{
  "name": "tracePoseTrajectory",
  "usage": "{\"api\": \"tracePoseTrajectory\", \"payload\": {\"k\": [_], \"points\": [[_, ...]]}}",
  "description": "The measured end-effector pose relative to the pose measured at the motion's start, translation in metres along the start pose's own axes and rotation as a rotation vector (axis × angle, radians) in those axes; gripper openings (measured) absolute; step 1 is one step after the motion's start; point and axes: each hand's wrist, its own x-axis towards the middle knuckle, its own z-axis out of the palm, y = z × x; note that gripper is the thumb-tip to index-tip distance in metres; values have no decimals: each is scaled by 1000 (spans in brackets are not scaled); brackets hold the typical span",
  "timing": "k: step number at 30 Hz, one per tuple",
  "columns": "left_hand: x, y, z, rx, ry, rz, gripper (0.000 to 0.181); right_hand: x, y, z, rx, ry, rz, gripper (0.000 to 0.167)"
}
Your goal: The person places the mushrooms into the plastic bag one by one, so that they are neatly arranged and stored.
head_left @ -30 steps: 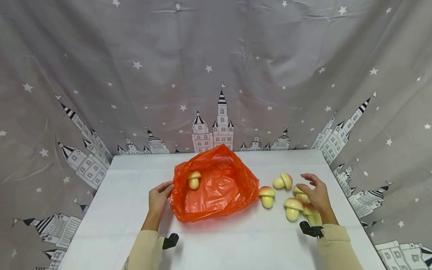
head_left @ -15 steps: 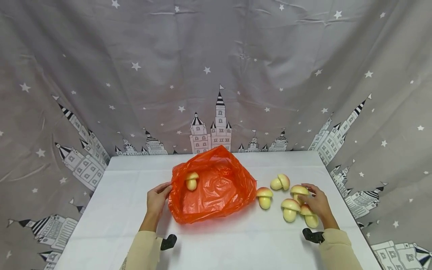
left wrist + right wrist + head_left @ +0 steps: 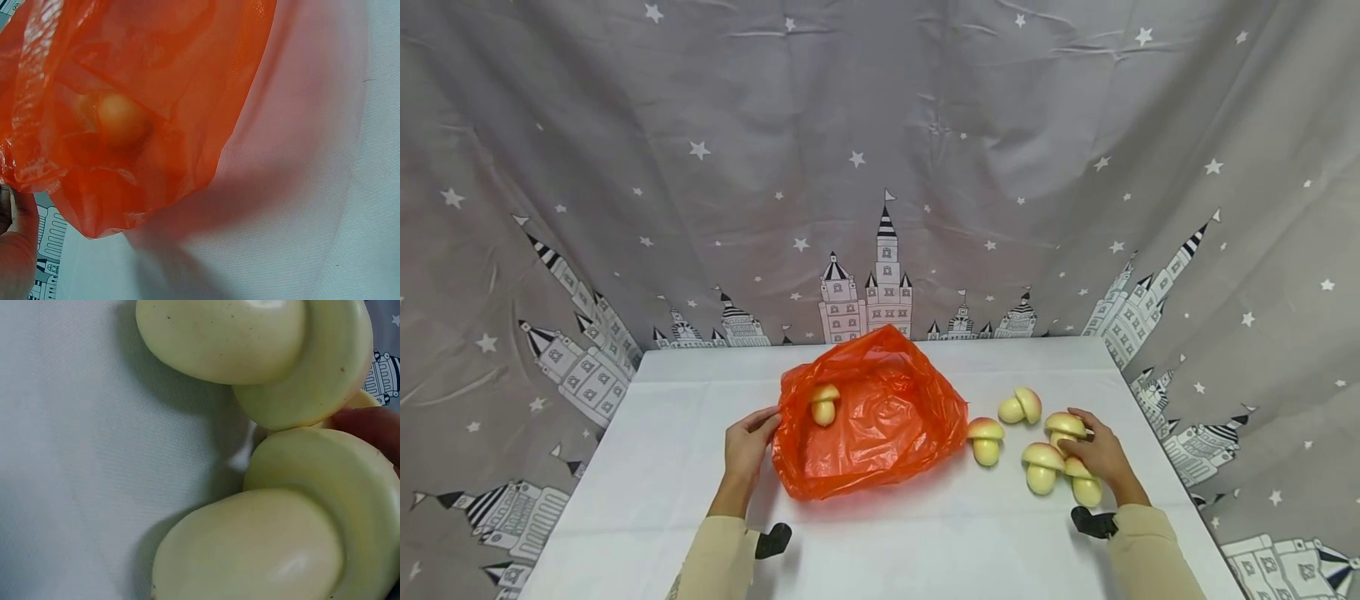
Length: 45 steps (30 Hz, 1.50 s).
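Pinching red bag (image 3: 872,437) at three o'clock with left hand (image 3: 747,444); gripping mushroom (image 3: 1063,422) at ten o'clock, long axis roughly twelve-to-six, with nearer right hand (image 3: 1100,450).

Creased grey curtain (image 3: 850,92) with white stars (image 3: 699,150) and castles (image 3: 887,287) behind a white tabletop (image 3: 925,542).

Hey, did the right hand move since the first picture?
Yes. The right hand has moved away from the back edge of the white table, toward the front.

Head view forward and down, wrist views close, white tabletop (image 3: 925,554) common to all.
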Motion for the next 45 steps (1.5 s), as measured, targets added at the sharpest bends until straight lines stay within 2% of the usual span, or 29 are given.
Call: {"api": "tracePoseTrajectory", "payload": {"k": [8,22,37,45], "points": [[0,-3,-3,7,2,37,34,0,3,5,-19,61,-9,61],[2,-3,-3,5,-15,23,34,1,5,1,11,120,-23,61],[2,-2,-1,-6,-14,30,34,3,-26,-14,72,177,-75,59],[2,-2,-3,-14,-5,17,35,3,-42,-13,75,181,-127,57]]}}
